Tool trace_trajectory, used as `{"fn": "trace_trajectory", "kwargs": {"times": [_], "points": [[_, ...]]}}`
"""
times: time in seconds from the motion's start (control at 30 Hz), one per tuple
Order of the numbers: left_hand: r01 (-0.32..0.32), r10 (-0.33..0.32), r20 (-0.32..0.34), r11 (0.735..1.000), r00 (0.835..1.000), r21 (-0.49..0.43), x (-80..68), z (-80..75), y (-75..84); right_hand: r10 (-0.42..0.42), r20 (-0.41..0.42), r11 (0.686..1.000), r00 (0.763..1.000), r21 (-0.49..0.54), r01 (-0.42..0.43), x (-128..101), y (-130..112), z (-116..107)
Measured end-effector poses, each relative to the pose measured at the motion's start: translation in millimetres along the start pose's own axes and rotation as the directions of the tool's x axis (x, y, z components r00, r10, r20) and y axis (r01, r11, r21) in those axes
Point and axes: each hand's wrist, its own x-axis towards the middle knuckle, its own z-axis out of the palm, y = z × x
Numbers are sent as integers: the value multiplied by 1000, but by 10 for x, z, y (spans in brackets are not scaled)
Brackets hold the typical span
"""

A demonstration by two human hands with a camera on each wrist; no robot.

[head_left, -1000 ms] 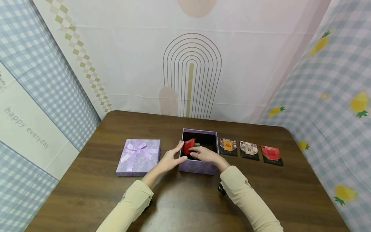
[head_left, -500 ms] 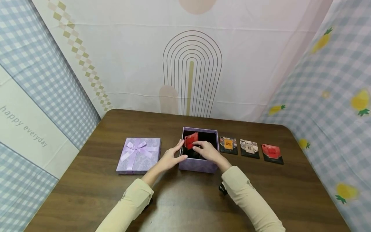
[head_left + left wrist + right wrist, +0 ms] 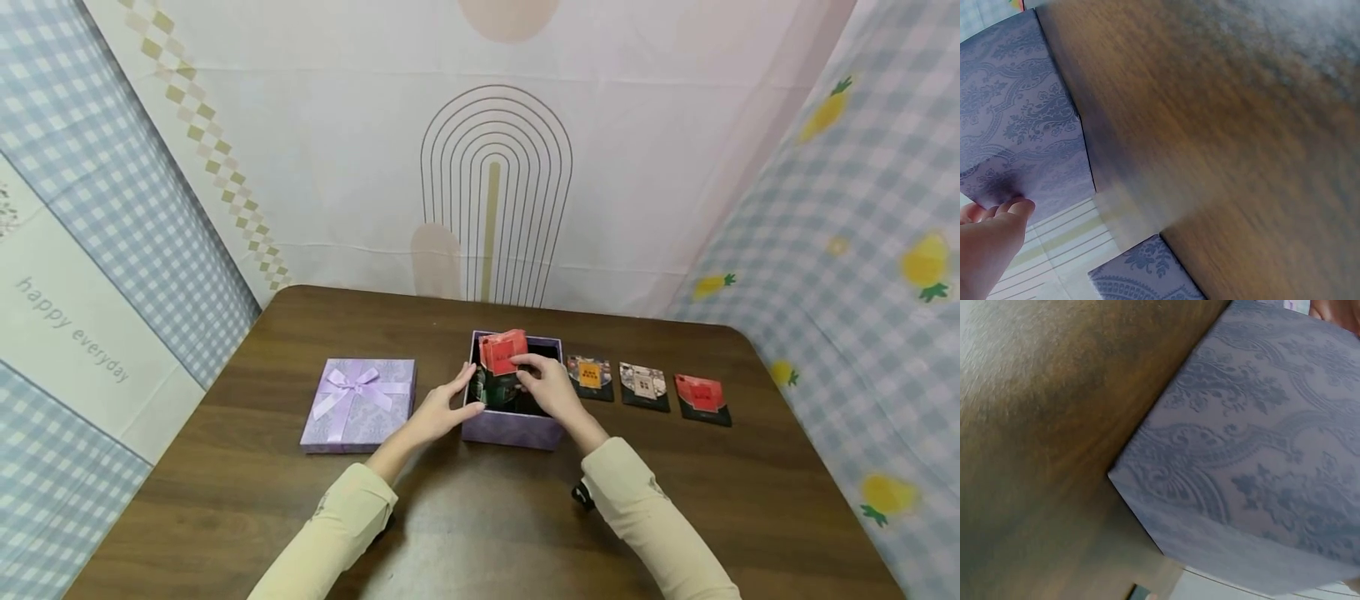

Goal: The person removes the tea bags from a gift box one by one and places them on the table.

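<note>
Right hand [image 3: 553, 392] pinches a flat, red-and-dark packet [image 3: 503, 357] over an open, purple cardboard box [image 3: 512, 431], left hand [image 3: 438, 411] spread against its side; a slack pinch could drop the packet.

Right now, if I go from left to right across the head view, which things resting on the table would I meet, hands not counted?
Purple lid with a bow → open purple box → dark packet with an orange label → pale-topped packet → red-topped packet.
</note>
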Motion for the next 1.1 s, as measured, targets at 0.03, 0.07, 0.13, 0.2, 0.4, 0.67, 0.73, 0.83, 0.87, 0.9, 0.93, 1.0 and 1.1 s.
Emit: {"fn": "trace_trajectory", "kwargs": {"times": [0.03, 0.07, 0.13, 0.2, 0.4, 0.67, 0.73, 0.83, 0.87, 0.9, 0.93, 1.0, 1.1], "points": [[-1, 1, 1, 1000, 1000, 0, 0, 2, 3, -8, -11, 1000, 1000, 17, 8, -13, -1, -26], [-7, 7, 0, 1000, 1000, -2, -1, 4, 5, -14, -21, 999, 1000, 35, 15, -28, -1, -58], [-5, 5, 0, 1000, 1000, -3, -5, 8, 5, -22, -46, 997, 999, 76, 26, -58, 4, -128], [-4, 4, -3, 1000, 1000, 5, -9, 13, 2, -28, -77, 993, 997, 113, 37, -97, 9, -209], [19, -19, 1, 1000, 1000, 14, -10, 20, -4, 19, -129, 940, 991, 341, 26, -279, 87, -523], [16, -16, 4, 1000, 1000, 9, -12, 1, 5, 102, -175, 911, 979, 411, -21, -600, 278, -917], [15, -15, 5, 1000, 1000, 10, -13, -4, 6, 129, -165, 919, 978, 389, -56, -672, 336, -975], [14, -14, 6, 1000, 1000, 13, -15, -8, 8, 193, -104, 931, 976, 335, -149, -775, 420, -1039], [15, -15, 7, 1000, 1000, 13, -16, -7, 8, 212, -77, 933, 974, 311, -179, -803, 445, -1056], [15, -15, 7, 1000, 1000, 12, -17, -6, 7, 233, -45, 934, 972, 289, -210, -826, 469, -1071], [14, -14, 7, 1000, 1000, 11, -17, -6, 6, 256, -11, 933, 967, 263, -244, -845, 491, -1085], [14, -14, 5, 1000, 1000, 8, -16, -3, 4, 293, 48, 931, 955, 212, -296, -872, 542, -1096], [15, -15, 9, 1000, 1000, 2, -14, 2, -3, 330, 107, 923, 938, 170, -345, -902, 597, -1084]]}}
